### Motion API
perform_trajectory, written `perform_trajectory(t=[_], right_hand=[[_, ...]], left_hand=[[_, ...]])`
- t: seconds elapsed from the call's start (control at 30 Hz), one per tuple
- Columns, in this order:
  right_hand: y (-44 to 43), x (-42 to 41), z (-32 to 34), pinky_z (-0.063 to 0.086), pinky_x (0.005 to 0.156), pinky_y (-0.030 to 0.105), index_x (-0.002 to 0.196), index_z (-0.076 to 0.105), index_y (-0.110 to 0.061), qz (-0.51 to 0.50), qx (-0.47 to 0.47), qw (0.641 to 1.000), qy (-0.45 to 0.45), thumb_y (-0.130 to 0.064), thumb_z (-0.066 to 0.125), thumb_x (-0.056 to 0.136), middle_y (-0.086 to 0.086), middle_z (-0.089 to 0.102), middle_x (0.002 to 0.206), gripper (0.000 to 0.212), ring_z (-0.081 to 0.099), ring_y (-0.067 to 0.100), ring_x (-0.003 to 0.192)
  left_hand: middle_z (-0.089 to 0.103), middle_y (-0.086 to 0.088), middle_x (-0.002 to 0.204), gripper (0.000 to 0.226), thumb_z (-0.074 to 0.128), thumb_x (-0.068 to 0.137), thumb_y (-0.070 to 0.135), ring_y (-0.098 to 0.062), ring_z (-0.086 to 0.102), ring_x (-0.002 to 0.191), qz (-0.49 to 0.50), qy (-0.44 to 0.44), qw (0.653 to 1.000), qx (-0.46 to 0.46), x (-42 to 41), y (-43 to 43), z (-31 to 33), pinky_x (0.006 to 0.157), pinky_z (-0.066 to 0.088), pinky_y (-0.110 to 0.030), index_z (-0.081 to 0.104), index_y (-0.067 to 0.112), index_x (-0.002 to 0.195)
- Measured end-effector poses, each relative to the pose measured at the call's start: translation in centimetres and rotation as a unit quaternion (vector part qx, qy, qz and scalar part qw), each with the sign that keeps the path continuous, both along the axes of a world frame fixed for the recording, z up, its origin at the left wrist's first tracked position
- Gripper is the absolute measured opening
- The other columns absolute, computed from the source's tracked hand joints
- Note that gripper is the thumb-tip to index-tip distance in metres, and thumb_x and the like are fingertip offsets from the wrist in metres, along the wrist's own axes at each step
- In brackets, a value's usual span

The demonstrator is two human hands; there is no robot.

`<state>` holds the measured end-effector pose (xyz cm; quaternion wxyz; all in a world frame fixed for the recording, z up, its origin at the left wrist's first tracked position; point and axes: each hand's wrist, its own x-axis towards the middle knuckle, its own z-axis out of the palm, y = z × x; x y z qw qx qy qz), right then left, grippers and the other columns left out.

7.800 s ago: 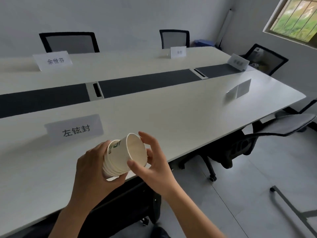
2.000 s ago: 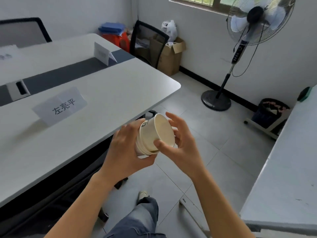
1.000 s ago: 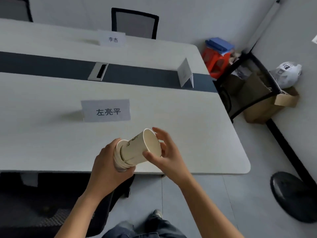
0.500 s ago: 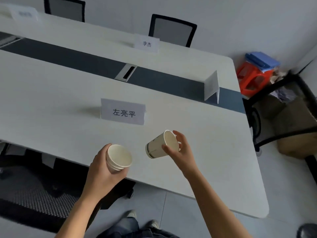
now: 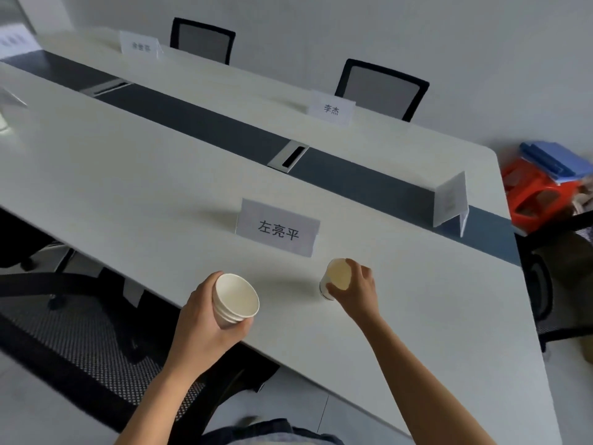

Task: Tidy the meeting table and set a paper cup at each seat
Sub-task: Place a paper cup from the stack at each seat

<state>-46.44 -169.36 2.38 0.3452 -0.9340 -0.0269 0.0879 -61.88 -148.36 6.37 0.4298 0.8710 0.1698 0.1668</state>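
left hand (image 5: 205,319): wrapped around a nested stack of paper cups (image 5: 236,301), fingers curled around the sides, mouths tilted up towards the person. The stack is held just over the near edge of the tabletop (image 5: 128,187); I cannot tell if it touches the surface.
right hand (image 5: 354,292): fingers closed around the rim and side of a single paper cup (image 5: 337,277), thumb on the near side. The cup is low over the tabletop and slightly tilted, open end up; its base is at or just above the surface, contact not clear.
cup spot: the single cup sits just in front of and slightly right of the near name card (image 5: 277,228), near the card but not touching it. Stack and single cup are apart, with bare white surface between.
name cards: the near one has three printed characters and faces the person. A far name card (image 5: 331,108) stands across the tabletop. A folded card (image 5: 449,199) stands at the right end, on the dark centre strip (image 5: 199,123).
centre strip: runs lengthwise, with a metal cable port (image 5: 288,155) set in it.
chairs: a mesh-back chair (image 5: 382,88) behind the far card, another chair (image 5: 202,40) further left, both against the wall side.
right of the tabletop: red stool (image 5: 539,194) with blue items on top, on the floor.
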Motion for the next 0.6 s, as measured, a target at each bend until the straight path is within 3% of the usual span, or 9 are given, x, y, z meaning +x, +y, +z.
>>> perform_trajectory(t=[0.2, 0.37, 0.47, 0.6], right_hand=[[1.7, 2.1, -0.9, 0.036, 0.096, 0.037, 0.133, 0.034, -0.016, -0.001, -0.019, 1.0, 0.013, -0.022, 0.067, 0.077, 0.017, 0.036, 0.134, 0.065, 0.037, 0.035, 0.12], [2.3, 2.2, -1.2, 0.04, 0.093, 0.039, 0.133, 0.034, -0.016, 0.005, -0.044, 0.999, 0.01, -0.026, 0.068, 0.076, 0.016, 0.032, 0.136, 0.068, 0.035, 0.034, 0.121], [2.4, 1.3, -0.6, 0.035, 0.099, 0.041, 0.134, 0.033, -0.017, -0.006, -0.064, 0.997, -0.036, -0.032, 0.07, 0.074, 0.017, 0.023, 0.144, 0.072, 0.027, 0.035, 0.128], [3.4, -1.2, 1.7, 0.028, 0.106, 0.039, 0.132, 0.039, -0.015, 0.028, -0.001, 0.994, -0.102, -0.035, 0.066, 0.079, 0.015, 0.025, 0.145, 0.063, 0.024, 0.032, 0.132]], left_hand=[[0.056, -0.007, 0.116, 0.088, 0.058, 0.049, 0.055, -0.024, 0.054, 0.102, 0.024, 0.001, 1.0, -0.004, -0.1, 1.0, -0.2, 0.084, 0.041, -0.029, 0.045, 0.008, 0.122], [0.051, 0.003, 0.11, 0.09, 0.057, 0.047, 0.055, -0.018, 0.051, 0.099, 0.035, -0.006, 0.999, -0.01, 0.2, 1.1, -0.1, 0.085, 0.039, -0.029, 0.045, 0.009, 0.123], [0.05, 0.005, 0.109, 0.089, 0.058, 0.047, 0.055, -0.019, 0.051, 0.1, 0.028, -0.005, 1.0, -0.011, 0.5, 1.0, -0.3, 0.086, 0.041, -0.03, 0.045, 0.011, 0.123], [0.053, 0.004, 0.112, 0.086, 0.059, 0.048, 0.054, -0.023, 0.054, 0.104, -0.013, 0.01, 1.0, -0.013, 1.1, 0.3, -0.8, 0.09, 0.045, -0.037, 0.044, 0.016, 0.123]])
